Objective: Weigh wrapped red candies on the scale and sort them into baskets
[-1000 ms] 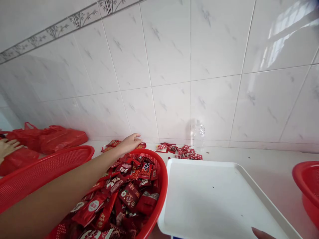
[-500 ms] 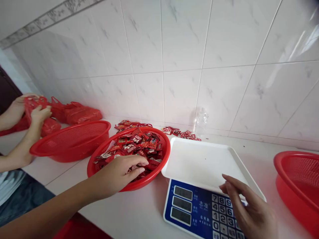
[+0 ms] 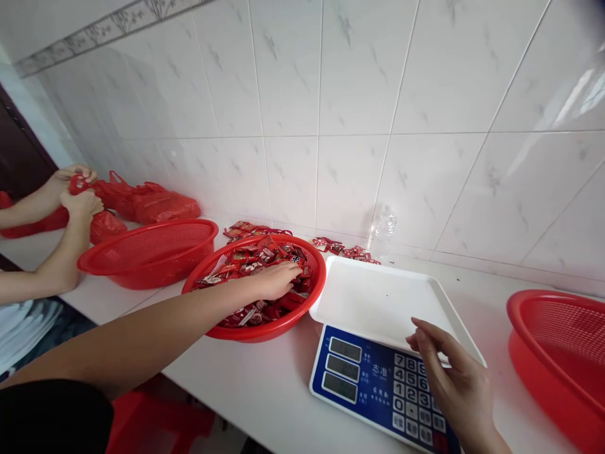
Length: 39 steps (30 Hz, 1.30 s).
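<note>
My left hand [image 3: 278, 279] reaches into a red plastic basket [image 3: 265, 334] piled with small red snack packets [image 3: 248, 318]. Its fingers bend down among the packets, and the fingertips are hidden, so whether they grip any cannot be told. Over the keypad side of a blue-and-white electronic scale [image 3: 373, 394] hovers my right hand [image 3: 454, 378], loosely open with the thumb and forefinger pointing left and nothing held. The scale's white tray [image 3: 378, 299] carries no packets. I cannot read the digits on its displays.
Another red basket [image 3: 151, 258] stands to the left, and a third [image 3: 558, 353] at the right. Red plastic bags [image 3: 163, 205] lie behind, near a co-worker's hands [image 3: 82, 198]. More packets [image 3: 253, 230] and a clear bottle [image 3: 385, 227] are by the tiled wall.
My left hand has moved deeper across the basket, down onto the packets. My right hand stays over the scale. The view has shifted slightly.
</note>
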Each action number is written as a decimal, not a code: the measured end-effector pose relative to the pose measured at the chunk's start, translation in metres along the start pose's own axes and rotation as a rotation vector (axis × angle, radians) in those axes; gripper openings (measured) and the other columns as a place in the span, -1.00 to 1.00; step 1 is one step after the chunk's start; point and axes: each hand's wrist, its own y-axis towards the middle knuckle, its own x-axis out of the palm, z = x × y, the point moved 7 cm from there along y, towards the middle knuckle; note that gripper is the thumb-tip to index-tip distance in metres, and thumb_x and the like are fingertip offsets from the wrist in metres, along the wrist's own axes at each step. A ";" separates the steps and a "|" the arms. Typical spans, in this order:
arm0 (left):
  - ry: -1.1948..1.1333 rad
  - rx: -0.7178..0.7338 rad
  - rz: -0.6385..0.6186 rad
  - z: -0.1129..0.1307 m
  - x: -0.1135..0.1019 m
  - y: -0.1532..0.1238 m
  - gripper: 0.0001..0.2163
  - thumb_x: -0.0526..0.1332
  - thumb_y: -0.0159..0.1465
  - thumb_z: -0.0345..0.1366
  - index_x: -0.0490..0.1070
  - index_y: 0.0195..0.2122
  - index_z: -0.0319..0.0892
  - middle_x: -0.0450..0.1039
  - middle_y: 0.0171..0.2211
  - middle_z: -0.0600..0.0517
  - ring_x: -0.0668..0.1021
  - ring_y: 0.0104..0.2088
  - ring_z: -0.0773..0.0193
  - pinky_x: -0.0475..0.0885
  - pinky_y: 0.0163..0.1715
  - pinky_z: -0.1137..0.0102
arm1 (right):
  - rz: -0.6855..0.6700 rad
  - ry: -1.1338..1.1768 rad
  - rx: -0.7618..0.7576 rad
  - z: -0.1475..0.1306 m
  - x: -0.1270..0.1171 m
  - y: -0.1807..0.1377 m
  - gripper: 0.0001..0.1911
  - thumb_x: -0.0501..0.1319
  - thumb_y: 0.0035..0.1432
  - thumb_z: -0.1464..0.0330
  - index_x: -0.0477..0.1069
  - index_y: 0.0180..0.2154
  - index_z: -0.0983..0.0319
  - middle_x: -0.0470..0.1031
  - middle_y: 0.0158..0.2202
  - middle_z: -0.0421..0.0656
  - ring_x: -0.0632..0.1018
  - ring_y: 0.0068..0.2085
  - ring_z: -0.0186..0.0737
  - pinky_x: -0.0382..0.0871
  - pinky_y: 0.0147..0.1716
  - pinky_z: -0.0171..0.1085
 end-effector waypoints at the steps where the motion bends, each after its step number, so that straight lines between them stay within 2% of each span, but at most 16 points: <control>1: 0.049 0.004 -0.003 0.000 0.003 0.009 -0.56 0.10 0.20 -0.50 0.36 0.12 -0.16 0.27 0.22 -0.14 0.30 0.22 0.01 0.18 0.19 0.19 | 0.002 0.002 -0.002 0.000 0.000 0.000 -0.74 0.16 0.22 0.20 0.49 -0.14 0.18 0.60 -0.43 -0.19 0.64 -0.41 -0.29 0.50 -0.54 -0.49; 3: 0.109 -0.013 -0.014 -0.002 0.010 0.025 -0.51 0.13 0.15 -0.56 0.33 0.14 -0.22 0.23 0.23 -0.22 0.25 0.24 -0.05 0.13 0.20 0.13 | 0.004 0.009 -0.001 0.001 0.001 0.000 -0.74 0.17 0.21 0.20 0.49 -0.13 0.17 0.60 -0.42 -0.19 0.64 -0.40 -0.29 0.51 -0.52 -0.49; 6: 0.131 -0.074 -0.036 -0.002 0.021 0.041 -0.40 0.25 0.00 -0.58 0.32 0.12 -0.26 0.20 0.22 -0.33 0.27 0.20 -0.21 0.21 0.13 0.03 | 0.000 0.025 0.007 0.005 0.002 -0.001 -0.73 0.18 0.20 0.20 0.50 -0.13 0.17 0.61 -0.40 -0.18 0.65 -0.39 -0.28 0.51 -0.51 -0.49; 9: 0.144 -0.118 -0.027 0.001 0.025 0.046 -0.54 0.25 0.03 -0.54 0.40 0.01 -0.25 0.33 0.11 -0.33 0.35 0.12 -0.18 0.27 0.05 0.06 | -0.008 0.039 0.041 0.009 0.004 -0.001 -0.72 0.19 0.19 0.18 0.50 -0.13 0.17 0.61 -0.40 -0.17 0.65 -0.39 -0.26 0.51 -0.52 -0.49; 12: 0.127 -0.111 -0.002 0.007 0.017 0.041 -0.78 0.12 0.19 -0.50 0.47 -0.18 -0.19 0.49 -0.10 -0.24 0.44 0.00 -0.07 0.31 -0.03 0.16 | -0.002 0.046 0.113 0.011 0.005 -0.001 -0.69 0.19 0.18 0.15 0.51 -0.14 0.19 0.60 -0.42 -0.16 0.65 -0.39 -0.25 0.52 -0.51 -0.47; 15: 0.079 -0.099 0.011 0.004 0.000 0.031 -0.82 0.08 0.24 -0.45 0.46 -0.33 -0.13 0.53 -0.31 -0.10 0.52 -0.21 0.04 0.34 -0.21 0.30 | 0.028 0.060 0.143 0.010 0.004 -0.001 -0.67 0.17 0.20 0.13 0.50 -0.14 0.19 0.60 -0.41 -0.17 0.64 -0.38 -0.26 0.52 -0.49 -0.46; 18: 0.038 -0.124 0.050 -0.007 -0.018 0.021 -0.84 0.07 0.25 -0.40 0.44 -0.35 -0.12 0.52 -0.40 -0.01 0.53 -0.34 0.12 0.32 -0.32 0.35 | 0.028 0.055 0.055 0.004 0.001 -0.002 -0.70 0.19 0.19 0.15 0.51 -0.15 0.18 0.61 -0.42 -0.18 0.65 -0.40 -0.26 0.52 -0.51 -0.47; 22: -0.002 -0.147 0.057 -0.019 -0.027 0.010 -0.76 -0.02 0.30 -0.39 0.44 -0.21 -0.14 0.55 -0.26 -0.03 0.55 -0.25 0.13 0.34 -0.25 0.36 | 0.011 0.011 -0.049 -0.001 -0.001 -0.003 -0.75 0.19 0.20 0.20 0.51 -0.14 0.15 0.61 -0.43 -0.21 0.65 -0.41 -0.27 0.49 -0.57 -0.50; 25: -0.065 -0.065 -0.115 -0.011 -0.011 0.003 -0.73 0.16 0.24 -0.26 0.43 -0.04 -0.11 0.54 -0.08 -0.02 0.56 -0.12 0.14 0.39 -0.15 0.40 | 0.021 -0.011 -0.086 -0.001 -0.003 -0.002 -0.77 0.18 0.22 0.23 0.49 -0.12 0.14 0.60 -0.44 -0.23 0.64 -0.42 -0.30 0.48 -0.57 -0.52; 27: -0.077 -0.001 -0.307 0.000 0.010 -0.003 -0.42 0.34 0.06 -0.21 0.31 0.15 -0.07 0.34 0.18 -0.08 0.45 0.08 0.00 0.37 -0.01 0.33 | 0.017 -0.019 -0.103 -0.001 -0.002 -0.002 -0.78 0.17 0.23 0.25 0.48 -0.12 0.13 0.60 -0.43 -0.23 0.64 -0.42 -0.32 0.48 -0.56 -0.54; 29: -0.025 0.001 -0.435 0.007 0.029 -0.007 -0.19 0.39 -0.03 -0.25 0.14 0.28 -0.04 0.00 0.35 -0.17 0.21 0.26 -0.20 0.27 0.11 0.12 | 0.009 -0.027 -0.112 -0.001 0.000 -0.001 -0.78 0.17 0.23 0.25 0.48 -0.12 0.13 0.61 -0.43 -0.24 0.64 -0.42 -0.32 0.47 -0.57 -0.55; 30: 0.019 -0.018 -0.452 0.009 0.036 -0.007 -0.16 0.38 -0.02 -0.27 0.09 0.31 -0.03 -0.12 0.38 -0.19 0.09 0.30 -0.28 0.23 0.13 0.02 | 0.006 -0.031 -0.115 -0.001 0.000 -0.001 -0.78 0.17 0.23 0.25 0.48 -0.12 0.13 0.61 -0.43 -0.24 0.64 -0.42 -0.33 0.47 -0.57 -0.55; 32: 0.096 -0.044 -0.407 0.012 0.044 -0.003 -0.22 0.34 0.03 -0.31 0.11 0.30 0.02 -0.16 0.39 -0.18 -0.01 0.32 -0.34 0.21 0.10 -0.08 | 0.008 -0.039 -0.113 -0.002 0.000 -0.002 -0.78 0.18 0.23 0.25 0.48 -0.12 0.12 0.61 -0.44 -0.25 0.64 -0.43 -0.33 0.47 -0.56 -0.56; 35: 0.103 0.027 -0.309 0.020 0.047 0.004 -0.38 0.28 0.10 -0.30 0.24 0.23 0.05 0.10 0.29 -0.17 0.22 0.22 -0.30 0.33 0.01 -0.01 | 0.018 -0.043 -0.086 -0.001 -0.001 -0.001 -0.78 0.16 0.24 0.24 0.48 -0.12 0.12 0.60 -0.44 -0.25 0.64 -0.43 -0.34 0.48 -0.55 -0.56; 37: 0.045 0.086 -0.265 0.022 0.042 0.007 -0.48 0.26 0.10 -0.33 0.34 0.14 0.01 0.34 0.14 -0.13 0.42 0.07 -0.17 0.39 -0.05 0.12 | 0.026 -0.041 -0.076 -0.001 -0.002 -0.001 -0.78 0.16 0.24 0.24 0.48 -0.13 0.13 0.60 -0.43 -0.24 0.64 -0.43 -0.34 0.48 -0.55 -0.56; 39: -0.032 0.097 -0.235 0.018 0.033 0.009 -0.58 0.26 0.08 -0.39 0.43 0.01 -0.05 0.48 -0.01 -0.07 0.53 -0.07 -0.03 0.42 -0.12 0.26 | 0.026 -0.036 -0.079 -0.001 -0.002 0.000 -0.79 0.16 0.23 0.24 0.48 -0.13 0.13 0.61 -0.42 -0.24 0.64 -0.42 -0.33 0.48 -0.55 -0.55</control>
